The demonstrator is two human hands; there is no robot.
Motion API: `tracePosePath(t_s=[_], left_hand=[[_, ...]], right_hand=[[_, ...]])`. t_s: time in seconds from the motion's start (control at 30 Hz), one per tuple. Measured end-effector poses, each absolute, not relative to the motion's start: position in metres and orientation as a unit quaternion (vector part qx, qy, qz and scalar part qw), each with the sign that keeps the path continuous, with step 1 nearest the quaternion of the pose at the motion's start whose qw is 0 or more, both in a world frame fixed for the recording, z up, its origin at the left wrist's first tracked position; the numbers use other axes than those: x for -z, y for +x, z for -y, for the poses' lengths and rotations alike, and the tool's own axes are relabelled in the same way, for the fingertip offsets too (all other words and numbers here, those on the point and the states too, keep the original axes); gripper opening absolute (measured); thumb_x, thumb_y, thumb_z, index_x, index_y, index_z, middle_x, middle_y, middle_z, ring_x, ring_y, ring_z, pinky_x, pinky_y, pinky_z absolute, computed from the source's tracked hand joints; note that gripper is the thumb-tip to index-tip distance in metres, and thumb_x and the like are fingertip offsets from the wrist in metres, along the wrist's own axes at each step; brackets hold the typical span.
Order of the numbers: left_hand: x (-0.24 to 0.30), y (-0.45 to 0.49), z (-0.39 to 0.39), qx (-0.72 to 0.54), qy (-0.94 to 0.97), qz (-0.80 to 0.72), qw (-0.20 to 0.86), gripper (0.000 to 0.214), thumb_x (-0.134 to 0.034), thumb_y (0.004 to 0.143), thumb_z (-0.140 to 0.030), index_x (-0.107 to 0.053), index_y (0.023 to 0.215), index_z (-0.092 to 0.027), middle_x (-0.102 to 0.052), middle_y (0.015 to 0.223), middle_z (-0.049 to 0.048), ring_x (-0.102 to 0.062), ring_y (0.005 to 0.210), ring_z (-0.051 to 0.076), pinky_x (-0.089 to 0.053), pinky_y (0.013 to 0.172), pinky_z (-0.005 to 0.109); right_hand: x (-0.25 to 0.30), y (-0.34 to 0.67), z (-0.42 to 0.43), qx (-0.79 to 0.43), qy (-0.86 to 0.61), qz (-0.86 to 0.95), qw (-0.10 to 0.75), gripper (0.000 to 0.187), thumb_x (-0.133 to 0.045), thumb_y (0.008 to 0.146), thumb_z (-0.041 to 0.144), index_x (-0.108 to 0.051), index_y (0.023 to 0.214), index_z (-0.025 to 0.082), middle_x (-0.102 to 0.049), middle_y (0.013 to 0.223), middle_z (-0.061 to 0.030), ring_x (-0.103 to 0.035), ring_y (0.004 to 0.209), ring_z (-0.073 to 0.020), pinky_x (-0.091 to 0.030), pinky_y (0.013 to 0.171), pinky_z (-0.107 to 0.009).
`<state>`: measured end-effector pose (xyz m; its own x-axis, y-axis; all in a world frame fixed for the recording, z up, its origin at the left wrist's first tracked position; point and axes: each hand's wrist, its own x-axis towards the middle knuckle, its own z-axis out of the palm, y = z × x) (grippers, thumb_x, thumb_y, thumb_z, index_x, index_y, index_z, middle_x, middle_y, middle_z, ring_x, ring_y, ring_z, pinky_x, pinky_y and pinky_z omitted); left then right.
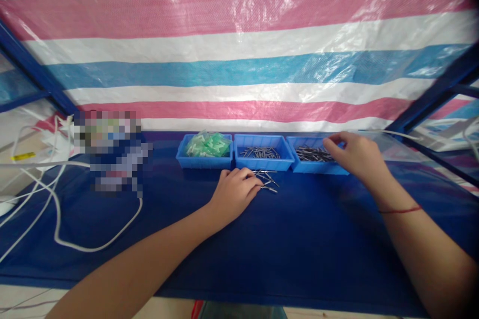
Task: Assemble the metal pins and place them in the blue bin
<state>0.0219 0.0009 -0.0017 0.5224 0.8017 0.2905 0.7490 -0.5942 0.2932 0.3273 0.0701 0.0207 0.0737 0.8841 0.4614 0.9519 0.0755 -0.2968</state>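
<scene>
My left hand (235,192) rests on the blue table with its fingers curled together. Its fingertips are at a small loose group of thin metal pins (267,177), and one pin sticks out from under them. Behind that hand stands the middle blue bin (265,163), holding many similar pins. Over the right-hand blue bin (318,167) hovers my right hand (354,153), fingers bent inward; anything between them is hidden. Darker metal pins (312,153) lie in that bin, just left of the fingers.
The left blue bin (204,162) contains a green-tinted plastic bag (209,144) of small pale pieces. White cables (80,248) loop across the table's left side, beside a blurred-out area. A striped plastic sheet (239,70) hangs behind, between blue metal frame posts (422,97).
</scene>
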Motion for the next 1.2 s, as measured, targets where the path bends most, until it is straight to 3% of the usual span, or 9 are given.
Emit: tracePosePath(t_s=[0.3,0.5,0.7,1.0,1.2], left_hand=[[0.005,0.022,-0.001,-0.214,0.866,-0.451,0.027,0.019,-0.045,0.096,-0.028,-0.063,0.094,-0.021,-0.063,0.105,0.003,-0.054,0.095,0.019,-0.032,0.079,0.034],[-0.001,0.025,0.001,-0.286,0.834,-0.461,0.103,0.02,-0.038,0.098,-0.027,-0.057,0.096,-0.021,-0.064,0.1,0.0013,-0.055,0.095,0.017,-0.034,0.083,0.033],[0.0,0.026,0.0,-0.352,0.815,-0.43,0.162,0.015,-0.043,0.096,-0.025,-0.057,0.093,-0.02,-0.065,0.096,0.0017,-0.058,0.093,0.016,-0.038,0.083,0.03],[0.004,0.026,-0.002,-0.379,0.806,-0.418,0.18,0.015,-0.049,0.093,-0.029,-0.06,0.099,-0.021,-0.067,0.097,0.0027,-0.06,0.092,0.017,-0.041,0.083,0.03],[0.002,0.027,-0.001,-0.39,0.806,-0.403,0.19,0.017,-0.049,0.093,-0.029,-0.063,0.094,-0.019,-0.067,0.095,0.0041,-0.062,0.09,0.017,-0.043,0.081,0.029]], right_hand=[[-0.035,0.275,-0.041,0.043,-0.465,0.787,0.404,0.016,-0.053,0.087,0.031,-0.063,0.08,0.021,-0.067,0.079,-0.0066,-0.061,0.075,-0.0222,-0.045,0.073,-0.036],[-0.026,0.235,-0.018,-0.087,-0.318,0.894,0.302,0.014,-0.057,0.086,0.032,-0.063,0.093,0.022,-0.067,0.087,-0.0065,-0.061,0.081,-0.0207,-0.047,0.076,-0.035],[-0.017,0.224,-0.012,-0.131,-0.319,0.895,0.284,0.016,-0.048,0.092,0.03,-0.062,0.091,0.022,-0.066,0.085,-0.0062,-0.06,0.078,-0.0183,-0.047,0.071,-0.032],[-0.018,0.22,-0.009,-0.204,-0.387,0.813,0.385,0.02,-0.052,0.09,0.039,-0.064,0.087,0.022,-0.067,0.079,-0.005,-0.058,0.068,-0.0167,-0.047,0.062,-0.031],[-0.01,0.213,-0.006,-0.262,-0.396,0.762,0.441,0.017,-0.059,0.086,0.038,-0.063,0.086,0.022,-0.064,0.081,-0.0047,-0.059,0.072,-0.0171,-0.049,0.066,-0.032]])
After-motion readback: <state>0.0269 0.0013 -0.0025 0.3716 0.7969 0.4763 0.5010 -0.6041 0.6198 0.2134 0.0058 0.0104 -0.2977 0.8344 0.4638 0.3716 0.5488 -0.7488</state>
